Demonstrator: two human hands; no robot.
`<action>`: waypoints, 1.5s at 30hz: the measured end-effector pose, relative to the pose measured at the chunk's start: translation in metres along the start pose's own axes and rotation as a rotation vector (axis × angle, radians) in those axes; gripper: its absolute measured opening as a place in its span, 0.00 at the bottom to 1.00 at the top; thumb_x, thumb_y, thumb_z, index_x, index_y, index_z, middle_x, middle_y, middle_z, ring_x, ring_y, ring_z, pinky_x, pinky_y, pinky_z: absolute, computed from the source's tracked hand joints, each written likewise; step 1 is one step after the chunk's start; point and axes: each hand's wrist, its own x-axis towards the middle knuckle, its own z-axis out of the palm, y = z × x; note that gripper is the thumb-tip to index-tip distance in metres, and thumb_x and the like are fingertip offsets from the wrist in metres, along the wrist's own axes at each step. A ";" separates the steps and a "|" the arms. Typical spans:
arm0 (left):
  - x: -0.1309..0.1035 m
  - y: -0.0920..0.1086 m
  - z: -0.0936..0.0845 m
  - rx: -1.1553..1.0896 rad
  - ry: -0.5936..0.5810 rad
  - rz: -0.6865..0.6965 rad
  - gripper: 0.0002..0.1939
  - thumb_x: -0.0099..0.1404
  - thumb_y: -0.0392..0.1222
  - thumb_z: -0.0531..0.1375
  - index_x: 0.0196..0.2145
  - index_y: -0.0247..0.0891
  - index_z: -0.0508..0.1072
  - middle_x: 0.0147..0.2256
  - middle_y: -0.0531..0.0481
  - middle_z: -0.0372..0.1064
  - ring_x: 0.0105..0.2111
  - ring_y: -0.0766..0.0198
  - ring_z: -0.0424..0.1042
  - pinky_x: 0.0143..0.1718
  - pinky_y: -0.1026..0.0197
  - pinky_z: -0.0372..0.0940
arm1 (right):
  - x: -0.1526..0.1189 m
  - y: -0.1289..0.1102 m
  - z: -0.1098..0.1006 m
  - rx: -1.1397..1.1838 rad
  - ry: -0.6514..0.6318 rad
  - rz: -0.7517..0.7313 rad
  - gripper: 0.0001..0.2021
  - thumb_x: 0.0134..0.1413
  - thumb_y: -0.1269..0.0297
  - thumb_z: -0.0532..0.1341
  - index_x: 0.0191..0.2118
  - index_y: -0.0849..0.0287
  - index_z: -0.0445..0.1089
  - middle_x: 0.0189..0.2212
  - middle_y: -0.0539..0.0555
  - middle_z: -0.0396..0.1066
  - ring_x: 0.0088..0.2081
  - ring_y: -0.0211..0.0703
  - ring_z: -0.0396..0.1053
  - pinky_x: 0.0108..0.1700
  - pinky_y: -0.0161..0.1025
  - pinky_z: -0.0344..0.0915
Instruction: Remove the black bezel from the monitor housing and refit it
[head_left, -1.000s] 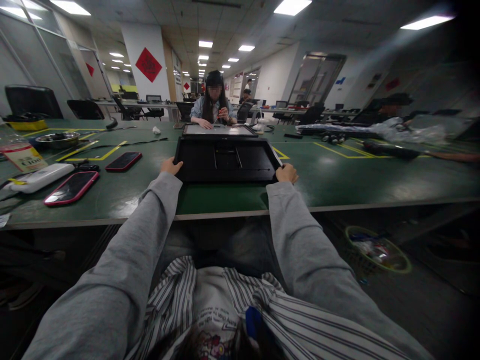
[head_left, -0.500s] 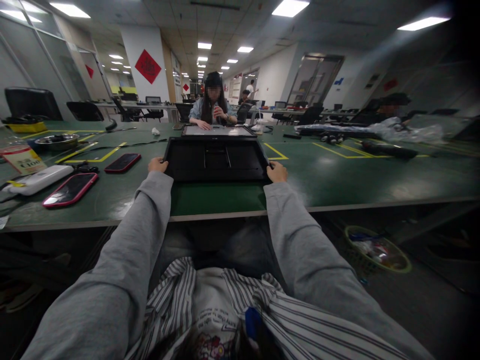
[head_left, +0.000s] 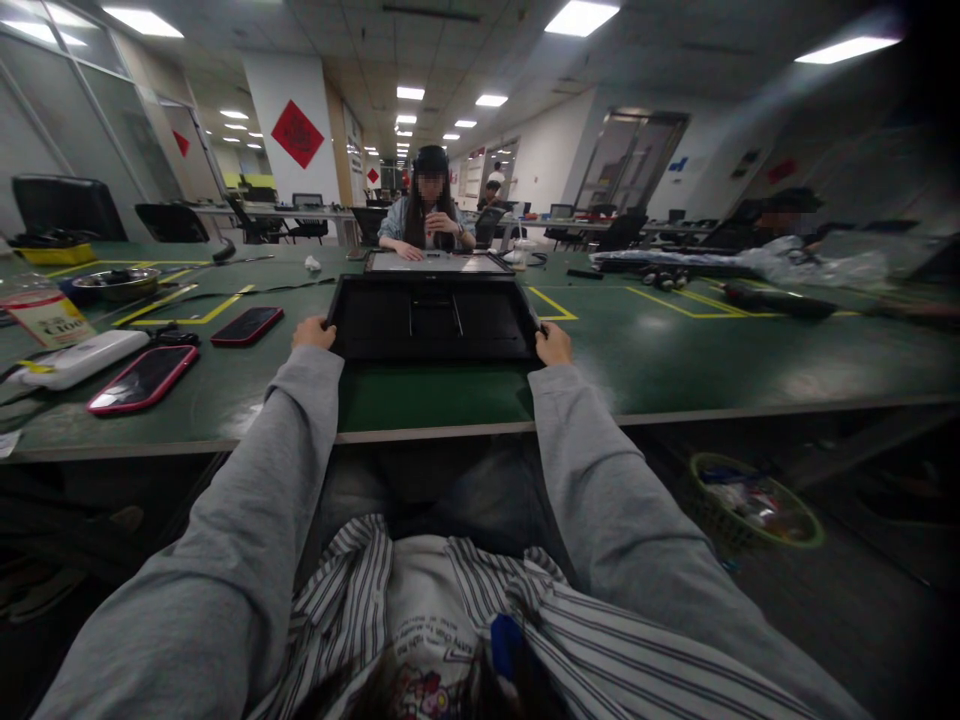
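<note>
A shallow black rectangular panel [head_left: 375, 325] with a raised rim lies at the table's near side, much like the back shell of a monitor. Two thin upright ribs flank a recess at its middle. My left hand [head_left: 314, 334] is closed on the panel's left edge, thumb toward the rim. At the opposite edge my right hand [head_left: 554, 343] grips the right rim in the same way. The fingers under the panel are hidden. Just beyond it lies a flat grey-white framed panel [head_left: 442, 262], with a co-worker's hand [head_left: 406, 250] resting on its far side.
On the green table [head_left: 660, 370], two red-edged phones [head_left: 142, 380] [head_left: 247, 326], a white device [head_left: 90, 358] and a metal bowl [head_left: 116, 283] lie left. Clear plastic wrap [head_left: 817, 263] sits far right. A basket of litter [head_left: 757, 500] stands on the floor.
My left hand has shifted very slightly left along the black panel's edge; the panel stays in place. Across the table, the co-worker's raised hand has moved a little.
</note>
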 end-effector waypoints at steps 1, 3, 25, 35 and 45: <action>-0.001 0.001 -0.001 -0.004 0.010 0.004 0.22 0.68 0.49 0.57 0.57 0.42 0.76 0.56 0.42 0.73 0.56 0.48 0.71 0.55 0.51 0.66 | 0.000 -0.001 0.000 0.003 0.011 -0.009 0.23 0.61 0.68 0.54 0.61 0.57 0.69 0.56 0.62 0.73 0.59 0.54 0.67 0.60 0.54 0.63; -0.002 0.003 -0.002 -0.014 0.034 0.017 0.22 0.68 0.49 0.57 0.57 0.43 0.76 0.56 0.43 0.73 0.56 0.48 0.70 0.55 0.51 0.65 | 0.000 -0.002 -0.001 0.004 0.035 -0.021 0.23 0.61 0.68 0.53 0.61 0.57 0.69 0.56 0.61 0.73 0.59 0.55 0.67 0.60 0.55 0.62; -0.003 0.002 0.009 0.041 0.004 0.023 0.25 0.71 0.50 0.54 0.62 0.39 0.70 0.57 0.36 0.71 0.57 0.44 0.69 0.56 0.48 0.64 | -0.002 0.001 0.000 -0.016 -0.040 0.066 0.23 0.63 0.65 0.55 0.63 0.54 0.65 0.57 0.63 0.71 0.57 0.55 0.66 0.60 0.56 0.59; -0.004 0.005 0.008 0.094 -0.003 0.031 0.24 0.71 0.49 0.54 0.59 0.35 0.72 0.54 0.31 0.72 0.55 0.42 0.71 0.54 0.48 0.65 | 0.001 0.002 0.001 -0.015 -0.045 0.051 0.22 0.63 0.67 0.55 0.62 0.56 0.65 0.56 0.64 0.72 0.57 0.55 0.68 0.59 0.55 0.62; -0.003 0.004 0.007 0.123 -0.011 0.043 0.22 0.72 0.45 0.51 0.57 0.33 0.72 0.54 0.30 0.72 0.55 0.43 0.71 0.53 0.49 0.65 | 0.004 0.005 0.000 0.009 -0.054 0.031 0.22 0.62 0.67 0.55 0.61 0.56 0.65 0.58 0.62 0.71 0.59 0.54 0.67 0.60 0.54 0.62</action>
